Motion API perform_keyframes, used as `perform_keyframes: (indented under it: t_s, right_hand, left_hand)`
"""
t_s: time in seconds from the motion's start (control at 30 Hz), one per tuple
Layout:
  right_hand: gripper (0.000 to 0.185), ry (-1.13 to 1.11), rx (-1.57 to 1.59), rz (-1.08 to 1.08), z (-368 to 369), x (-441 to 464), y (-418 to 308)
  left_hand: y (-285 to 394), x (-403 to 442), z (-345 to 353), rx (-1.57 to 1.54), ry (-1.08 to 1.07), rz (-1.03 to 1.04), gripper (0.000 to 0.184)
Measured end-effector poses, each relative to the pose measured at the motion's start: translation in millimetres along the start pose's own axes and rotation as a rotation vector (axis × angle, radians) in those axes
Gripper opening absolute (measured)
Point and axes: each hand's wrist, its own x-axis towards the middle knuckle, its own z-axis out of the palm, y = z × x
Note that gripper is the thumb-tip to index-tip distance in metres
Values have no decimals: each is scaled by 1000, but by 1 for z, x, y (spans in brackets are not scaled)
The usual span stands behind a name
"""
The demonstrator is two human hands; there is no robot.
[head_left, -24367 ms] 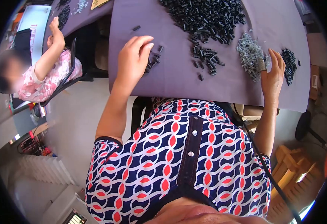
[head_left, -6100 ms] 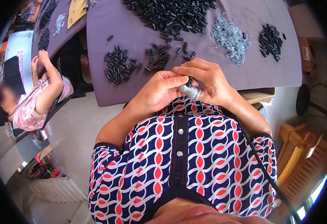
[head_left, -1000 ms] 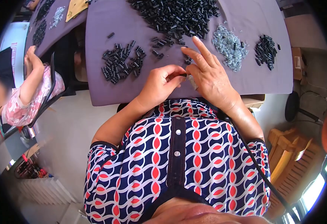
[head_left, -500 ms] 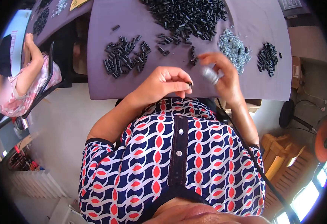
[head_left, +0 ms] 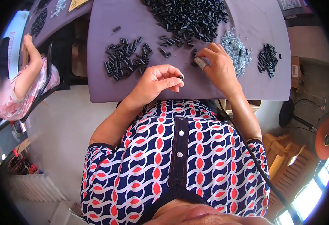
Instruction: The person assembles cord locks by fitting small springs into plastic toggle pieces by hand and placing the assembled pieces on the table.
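My left hand [head_left: 158,82] is closed above the front of the table, pinching a small black plastic tube [head_left: 181,77] between thumb and fingertips; only the tube's end shows. My right hand [head_left: 220,67] is lower over the table, its fingers curled and close together. Grey wrapping [head_left: 201,63] covers one of its digits. Beside those fingertips lie a few black tubes [head_left: 194,54], and what the fingers hold, if anything, is hidden. Right of this hand spreads a heap of small clear pieces [head_left: 239,56].
A large heap of black tubes [head_left: 190,18] covers the table's far middle. Smaller groups of black parts lie at left [head_left: 125,58] and right [head_left: 268,60] on the purple tablecloth [head_left: 153,30]. Another person [head_left: 25,78] sits at the left. A dark cable [head_left: 247,146] runs past my right arm.
My right hand has moved away from my left hand, forward to the black tubes beside the clear heap. My left hand has shifted slightly left, still pinching its tube.
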Motion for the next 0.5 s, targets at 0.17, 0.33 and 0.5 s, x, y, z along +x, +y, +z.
perform_keyframes:
  t_s: [0.17, 0.33, 0.5]
  right_hand:
    - [29, -57, -59, 47, 4, 14, -15]
    - [9, -36, -319, -95, 16, 22, -22]
    - [19, 30, -196, -150, 16, 15, -16]
  left_hand:
    - [3, 1, 1, 13, 5, -9, 13]
    - [-1, 2, -1, 6, 2, 12, 13]
    - [0, 1, -1, 1, 23, 10, 13]
